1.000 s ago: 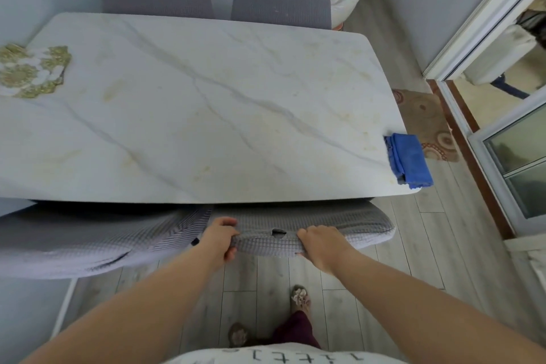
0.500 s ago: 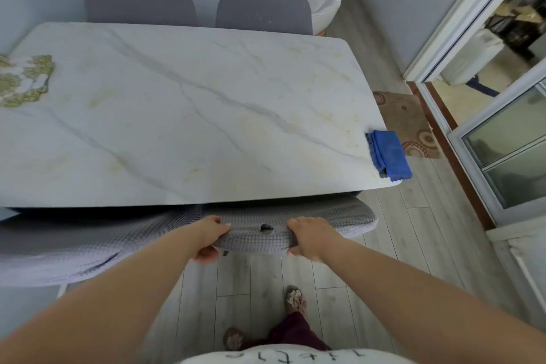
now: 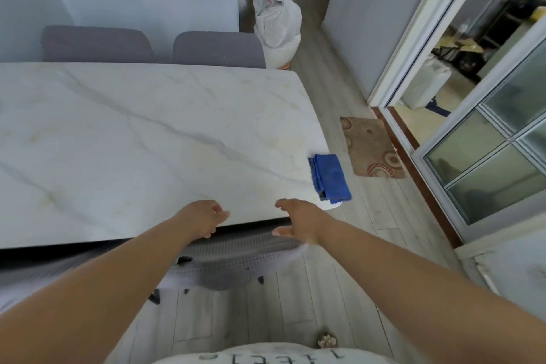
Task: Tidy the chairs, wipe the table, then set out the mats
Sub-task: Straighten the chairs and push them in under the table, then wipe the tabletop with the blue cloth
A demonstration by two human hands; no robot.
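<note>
A white marble table (image 3: 133,142) fills the left of the view. A grey-covered chair (image 3: 233,263) is tucked under its near edge, backrest just below the tabletop. My left hand (image 3: 204,219) hovers over the table's near edge, fingers loosely curled and holding nothing. My right hand (image 3: 298,220) is beside it, fingers spread, just above the chair's backrest and holding nothing. A folded blue cloth (image 3: 331,179) lies on the table's near right corner, a short way right of my right hand. Two grey chairs (image 3: 218,49) stand at the far side.
A full white plastic bag (image 3: 277,15) stands on the floor beyond the far right corner. A patterned doormat (image 3: 372,146) lies by a sliding glass door (image 3: 484,151) on the right. Grey plank floor runs between table and door.
Both hands have let go of the near chair's backrest and lifted toward the table edge. The view has swung right, so the gold-patterned mats at the left are out of view.
</note>
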